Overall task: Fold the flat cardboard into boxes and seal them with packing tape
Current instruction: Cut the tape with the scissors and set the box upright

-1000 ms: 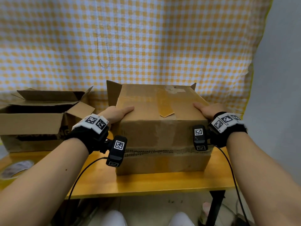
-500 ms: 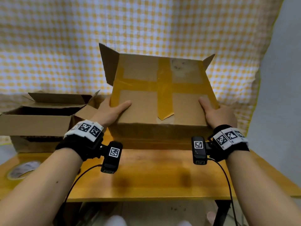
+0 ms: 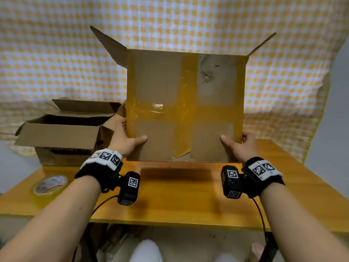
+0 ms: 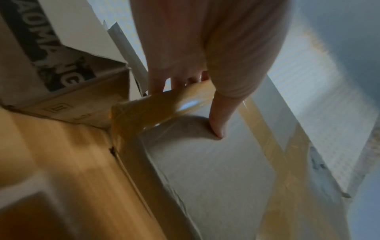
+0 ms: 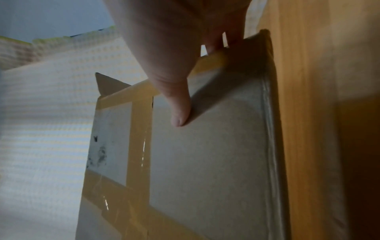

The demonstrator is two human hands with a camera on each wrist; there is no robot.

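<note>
A brown cardboard box point(image 3: 156, 86) is tipped up on edge above the wooden table point(image 3: 179, 195), its taped face turned toward me. Yellowish packing tape point(image 3: 184, 114) crosses that face and runs along its edges. Two flaps stick out at the far top corners. My left hand point(image 3: 125, 142) grips the box's lower left edge, thumb on the face point(image 4: 221, 123) and fingers behind. My right hand point(image 3: 239, 143) grips the lower right edge the same way, thumb point(image 5: 180, 112) pressed on the cardboard. A roll of packing tape point(image 3: 50, 184) lies flat at the table's left front.
A second cardboard box point(image 3: 62, 133) with its top flaps open stands at the back left of the table, close to my left hand. A yellow checked cloth point(image 3: 56, 53) hangs behind. A grey wall point(image 3: 338, 120) is on the right.
The box lay flat on the table under my hands; both hands have tipped it up toward me and lifted it, so its taped face now stands nearly upright.
</note>
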